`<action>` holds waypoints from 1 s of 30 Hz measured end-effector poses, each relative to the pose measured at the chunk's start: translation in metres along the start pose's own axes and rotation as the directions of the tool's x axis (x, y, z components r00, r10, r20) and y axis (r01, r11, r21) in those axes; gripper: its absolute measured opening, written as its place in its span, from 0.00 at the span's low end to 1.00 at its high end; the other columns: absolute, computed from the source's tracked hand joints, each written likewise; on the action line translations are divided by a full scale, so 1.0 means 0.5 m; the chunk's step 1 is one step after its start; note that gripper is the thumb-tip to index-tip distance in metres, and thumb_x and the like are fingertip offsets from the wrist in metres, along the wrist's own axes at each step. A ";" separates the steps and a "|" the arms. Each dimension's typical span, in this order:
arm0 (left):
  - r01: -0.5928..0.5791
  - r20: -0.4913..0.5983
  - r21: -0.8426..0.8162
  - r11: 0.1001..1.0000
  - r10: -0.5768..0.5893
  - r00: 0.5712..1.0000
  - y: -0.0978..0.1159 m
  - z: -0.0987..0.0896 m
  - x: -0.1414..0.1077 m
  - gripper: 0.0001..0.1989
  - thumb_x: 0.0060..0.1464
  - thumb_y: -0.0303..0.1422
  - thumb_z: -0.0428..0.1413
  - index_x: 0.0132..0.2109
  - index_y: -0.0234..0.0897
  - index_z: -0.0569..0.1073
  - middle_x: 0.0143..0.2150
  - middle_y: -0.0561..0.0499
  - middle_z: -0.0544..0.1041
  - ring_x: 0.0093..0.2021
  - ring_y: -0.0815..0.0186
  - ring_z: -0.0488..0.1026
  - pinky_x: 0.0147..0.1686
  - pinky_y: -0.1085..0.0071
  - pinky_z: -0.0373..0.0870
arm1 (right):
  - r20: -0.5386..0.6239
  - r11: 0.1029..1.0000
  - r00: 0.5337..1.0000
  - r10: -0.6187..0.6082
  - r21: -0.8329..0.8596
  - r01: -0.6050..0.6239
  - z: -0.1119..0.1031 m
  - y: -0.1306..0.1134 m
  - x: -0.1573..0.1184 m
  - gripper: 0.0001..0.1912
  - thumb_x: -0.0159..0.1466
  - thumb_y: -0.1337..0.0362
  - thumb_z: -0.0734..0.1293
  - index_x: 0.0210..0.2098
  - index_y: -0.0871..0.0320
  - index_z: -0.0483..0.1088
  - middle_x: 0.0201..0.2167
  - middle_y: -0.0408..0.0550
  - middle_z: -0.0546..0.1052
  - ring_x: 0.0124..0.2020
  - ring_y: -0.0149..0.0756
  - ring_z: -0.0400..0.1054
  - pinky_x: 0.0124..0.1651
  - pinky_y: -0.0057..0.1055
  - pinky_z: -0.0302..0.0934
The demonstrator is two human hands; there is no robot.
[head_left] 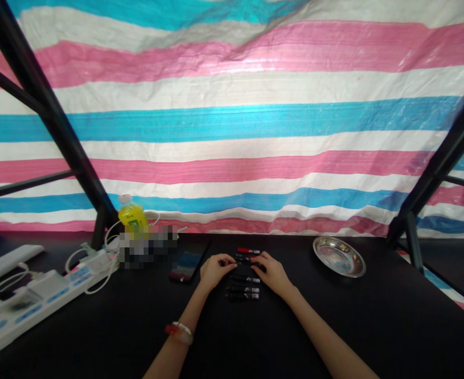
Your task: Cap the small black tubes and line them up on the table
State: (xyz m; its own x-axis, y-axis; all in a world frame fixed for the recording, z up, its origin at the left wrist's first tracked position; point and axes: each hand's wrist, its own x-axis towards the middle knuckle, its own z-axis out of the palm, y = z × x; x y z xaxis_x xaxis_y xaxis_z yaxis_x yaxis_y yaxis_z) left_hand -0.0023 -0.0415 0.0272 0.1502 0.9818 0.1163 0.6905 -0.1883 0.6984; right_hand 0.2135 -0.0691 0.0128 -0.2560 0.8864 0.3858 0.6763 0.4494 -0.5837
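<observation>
Several marker pens lie in a column on the black table, roughly parallel to one another. The red marker (248, 251) is the farthest one. Just nearer than it, my left hand (216, 271) has its fingers curled together at the left end of a black marker (243, 258). My right hand (271, 272) pinches around the right end of the same row. The fingers partly hide the pens there, and dark pens blend into the table. Closer to me lie another black marker (246, 279) and a pair of black markers (243, 289), untouched.
Left of my hands lies a dark phone (185, 264). A yellow drink bottle (132, 217), white cables and a long power strip (53, 295) occupy the left side. A round metal dish (339, 257) sits at right. Black metal frame legs (50, 116) and a striped tarp (239, 121) bound the table.
</observation>
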 end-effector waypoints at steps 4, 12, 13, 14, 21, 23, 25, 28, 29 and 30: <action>-0.052 0.016 0.054 0.997 0.051 0.999 0.001 0.002 0.003 0.11 0.44 0.43 0.57 0.33 0.45 0.79 0.27 0.56 0.73 0.29 0.69 0.69 0.29 0.75 0.58 | 0.009 1.000 1.000 0.012 -0.019 -0.012 0.000 -0.001 0.001 0.09 0.61 0.64 0.63 0.40 0.52 0.73 0.38 0.46 0.71 0.34 0.33 0.68 0.39 0.29 0.62; -0.068 0.004 0.100 0.993 0.068 0.998 0.001 0.004 -0.001 0.11 0.46 0.43 0.57 0.34 0.46 0.79 0.28 0.56 0.74 0.31 0.68 0.70 0.28 0.74 0.58 | -0.008 0.998 0.998 0.063 0.005 -0.063 0.000 0.002 0.001 0.08 0.59 0.65 0.64 0.36 0.52 0.74 0.35 0.44 0.71 0.32 0.32 0.68 0.37 0.29 0.62; -0.072 0.007 0.105 0.992 0.072 0.997 0.001 0.004 -0.001 0.11 0.46 0.43 0.57 0.34 0.46 0.79 0.28 0.55 0.74 0.31 0.68 0.70 0.28 0.74 0.58 | -0.011 0.998 0.998 0.067 0.009 -0.067 0.000 0.002 0.000 0.08 0.59 0.65 0.64 0.36 0.52 0.74 0.35 0.44 0.71 0.32 0.32 0.68 0.37 0.29 0.62; -0.078 0.009 0.110 0.991 0.078 0.997 0.000 0.005 -0.002 0.10 0.46 0.43 0.57 0.34 0.46 0.79 0.28 0.55 0.73 0.31 0.68 0.70 0.28 0.74 0.57 | -0.015 0.997 0.997 0.070 0.013 -0.070 -0.001 0.002 0.000 0.07 0.59 0.65 0.65 0.36 0.53 0.74 0.35 0.44 0.71 0.32 0.32 0.68 0.36 0.29 0.62; -0.102 0.012 0.099 0.990 0.101 0.995 -0.001 0.003 -0.007 0.10 0.47 0.41 0.56 0.35 0.45 0.79 0.28 0.54 0.72 0.29 0.68 0.69 0.27 0.74 0.57 | -0.022 0.996 0.996 0.083 0.045 -0.082 -0.001 0.009 -0.002 0.06 0.57 0.64 0.66 0.34 0.54 0.75 0.33 0.45 0.71 0.31 0.33 0.68 0.35 0.29 0.62; -0.104 0.017 0.100 0.990 0.103 0.995 0.001 0.001 -0.009 0.11 0.48 0.41 0.56 0.37 0.46 0.79 0.29 0.54 0.72 0.29 0.68 0.69 0.27 0.74 0.57 | -0.018 0.995 0.996 0.084 0.048 -0.083 -0.001 0.007 -0.003 0.07 0.57 0.64 0.66 0.34 0.54 0.75 0.32 0.44 0.71 0.31 0.32 0.68 0.34 0.28 0.61; -0.114 0.035 0.108 0.988 0.111 0.993 0.003 0.000 -0.010 0.12 0.48 0.42 0.55 0.39 0.47 0.79 0.30 0.54 0.72 0.29 0.68 0.69 0.27 0.74 0.57 | -0.018 0.995 0.996 0.086 0.048 -0.085 -0.003 0.005 -0.003 0.07 0.57 0.64 0.66 0.34 0.54 0.75 0.32 0.44 0.71 0.30 0.32 0.67 0.34 0.28 0.61; -0.124 0.052 0.121 0.985 0.118 0.992 0.006 -0.002 -0.011 0.12 0.49 0.42 0.55 0.40 0.48 0.79 0.30 0.54 0.73 0.30 0.67 0.70 0.27 0.74 0.57 | -0.019 0.995 0.996 0.087 0.044 -0.086 -0.006 0.001 -0.004 0.07 0.57 0.64 0.65 0.34 0.54 0.74 0.33 0.44 0.71 0.30 0.31 0.67 0.33 0.28 0.61; -0.124 0.053 0.123 0.985 0.118 0.992 0.007 -0.002 -0.011 0.12 0.49 0.42 0.55 0.40 0.48 0.79 0.30 0.54 0.73 0.30 0.67 0.70 0.27 0.73 0.57 | -0.019 0.995 0.996 0.088 0.044 -0.087 -0.006 0.000 -0.004 0.07 0.57 0.64 0.65 0.34 0.54 0.74 0.33 0.44 0.71 0.30 0.31 0.67 0.33 0.27 0.61; -0.123 0.050 0.123 0.985 0.118 0.992 0.007 -0.002 -0.010 0.12 0.49 0.42 0.55 0.39 0.48 0.79 0.29 0.54 0.73 0.30 0.66 0.70 0.27 0.73 0.57 | -0.016 0.995 0.996 0.087 0.043 -0.087 -0.007 -0.001 -0.004 0.07 0.57 0.64 0.65 0.34 0.54 0.74 0.33 0.44 0.71 0.30 0.31 0.67 0.33 0.27 0.60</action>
State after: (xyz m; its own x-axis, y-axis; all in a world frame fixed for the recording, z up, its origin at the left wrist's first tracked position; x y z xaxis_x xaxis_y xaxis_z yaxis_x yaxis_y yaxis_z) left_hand -0.0012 -0.0472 0.0296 0.2654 0.9504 0.1623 0.7487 -0.3093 0.5863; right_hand 0.2161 -0.0714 0.0148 -0.1845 0.9203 0.3449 0.6658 0.3752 -0.6450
